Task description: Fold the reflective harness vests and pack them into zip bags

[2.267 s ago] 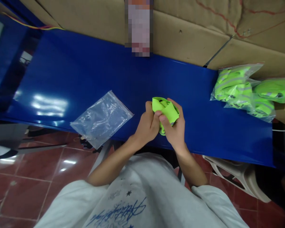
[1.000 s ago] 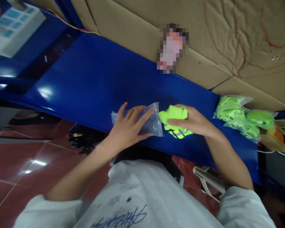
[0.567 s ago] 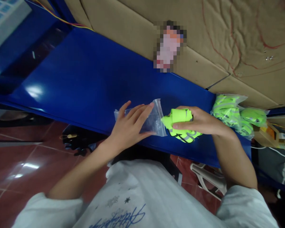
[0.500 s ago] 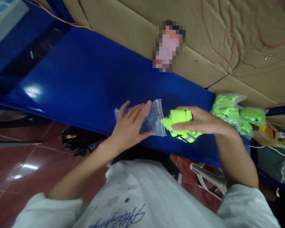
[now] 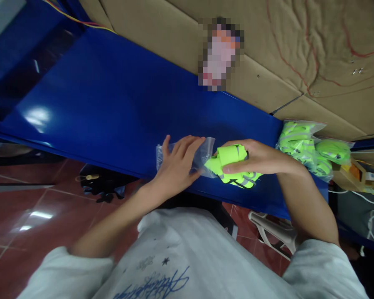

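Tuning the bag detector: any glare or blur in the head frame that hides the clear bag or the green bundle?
Head view: soft all over, dim; glare only on the blue table far left and on the floor tiles, off the clear bag; bag edges faint under the left hand; green bundle in the right hand stands out.

The folded vest (image 5: pixel 232 166) is neon green with grey stripes; the bag (image 5: pixel 202 155) is clear; the surface (image 5: pixel 112 104) is glossy blue; the floor (image 5: pixel 34 199) is red tile.

Pixelated patch (image 5: pixel 220 54) beyond the grip unreadable, clear bag (image 5: pixel 206 148) half hidden under left hand (image 5: pixel 176 165), folded green vest (image 5: pixel 229 156) partly inside right hand (image 5: pixel 258 156) grip.
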Tool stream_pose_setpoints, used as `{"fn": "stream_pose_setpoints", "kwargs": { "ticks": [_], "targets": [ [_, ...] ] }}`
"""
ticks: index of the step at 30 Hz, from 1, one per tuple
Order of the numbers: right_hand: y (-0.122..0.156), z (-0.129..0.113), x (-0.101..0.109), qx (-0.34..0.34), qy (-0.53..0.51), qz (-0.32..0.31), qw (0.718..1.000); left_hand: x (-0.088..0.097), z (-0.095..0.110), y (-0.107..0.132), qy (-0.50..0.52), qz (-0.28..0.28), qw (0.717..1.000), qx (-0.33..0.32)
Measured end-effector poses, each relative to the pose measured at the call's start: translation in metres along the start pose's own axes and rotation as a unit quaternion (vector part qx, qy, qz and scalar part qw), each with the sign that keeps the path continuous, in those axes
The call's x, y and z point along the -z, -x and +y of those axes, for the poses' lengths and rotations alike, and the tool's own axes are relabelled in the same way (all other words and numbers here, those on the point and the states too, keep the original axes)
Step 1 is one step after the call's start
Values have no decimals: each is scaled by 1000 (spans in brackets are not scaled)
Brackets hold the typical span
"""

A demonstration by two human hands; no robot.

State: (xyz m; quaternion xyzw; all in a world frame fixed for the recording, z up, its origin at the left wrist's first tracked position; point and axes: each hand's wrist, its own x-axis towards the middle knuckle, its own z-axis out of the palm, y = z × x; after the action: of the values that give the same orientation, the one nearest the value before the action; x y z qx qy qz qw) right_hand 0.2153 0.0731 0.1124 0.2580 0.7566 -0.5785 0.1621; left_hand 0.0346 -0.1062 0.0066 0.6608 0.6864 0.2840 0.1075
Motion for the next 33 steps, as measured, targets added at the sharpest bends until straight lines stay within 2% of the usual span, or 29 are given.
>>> {"fn": "stream_pose_setpoints", "kwargs": {
  "ticks": [4,9,13,16,20,24,29,33],
  "targets": [
    [-8,9,0,19,-12,-40,999,-1,3,-1,25,-28,999,-27],
    [-18,18,-6,30,-30,3,999,0,5,-2,23,-55,997,-51],
    [-21,21,-12,41,-106,20,993,-3,4,-8,-17,-20,998,-48],
    [-19,24,-16,16,-140,44,989,-3,0,-13,-49,-3,996,-76],
    [-15,28,-17,-5,-98,77,992,-3,-6,-13,-58,22,990,-128],
    [-15,30,-15,-4,-4,99,995,-6,-6,-11,-57,42,989,-131],
    [-27,32,-16,-38,109,58,992,-10,4,-18,-77,-39,985,-146],
    [-34,40,-15,-41,79,105,990,-9,10,-23,-70,-63,986,-140]
  ]
}}
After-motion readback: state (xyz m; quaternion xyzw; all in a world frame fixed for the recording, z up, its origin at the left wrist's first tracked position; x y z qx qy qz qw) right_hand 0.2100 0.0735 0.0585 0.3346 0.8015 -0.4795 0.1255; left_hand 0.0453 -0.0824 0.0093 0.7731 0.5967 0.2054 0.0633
